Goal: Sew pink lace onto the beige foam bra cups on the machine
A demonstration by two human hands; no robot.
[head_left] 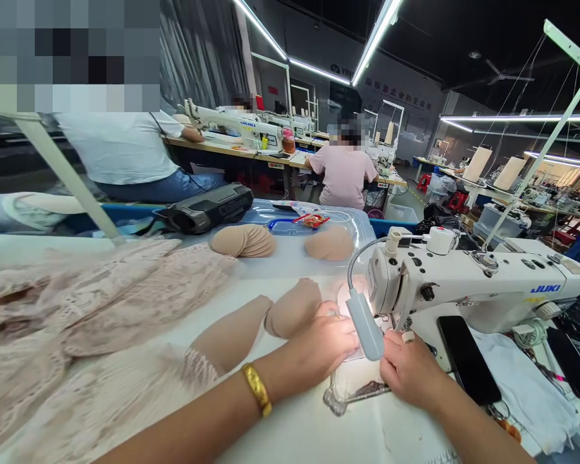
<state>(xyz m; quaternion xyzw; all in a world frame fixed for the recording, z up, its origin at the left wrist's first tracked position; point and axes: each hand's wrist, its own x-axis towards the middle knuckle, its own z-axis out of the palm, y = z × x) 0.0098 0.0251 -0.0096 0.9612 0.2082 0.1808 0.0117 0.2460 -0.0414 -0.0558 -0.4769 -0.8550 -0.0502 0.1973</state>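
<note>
My left hand point(319, 345) rests on the white table at the needle area of a white JUKI sewing machine point(473, 283), its fingers curled over beige fabric under the glare of the machine's gooseneck lamp point(365, 325). A gold bracelet point(257, 388) sits on that wrist. Beige padded cups point(290, 309) joined in a pair lie just left of this hand. My right hand point(408, 370) sits in front of the machine, fingers bent down onto the work near the presser foot. What either hand pinches is washed out by the light.
Pink lace fabric point(77, 322) is heaped on the left of the table. Stacks of beige cups point(244, 240) and scissors point(299, 221) lie on a clear plastic cover behind. A black phone point(466, 357) leans by the machine. Other people sit sewing at tables beyond.
</note>
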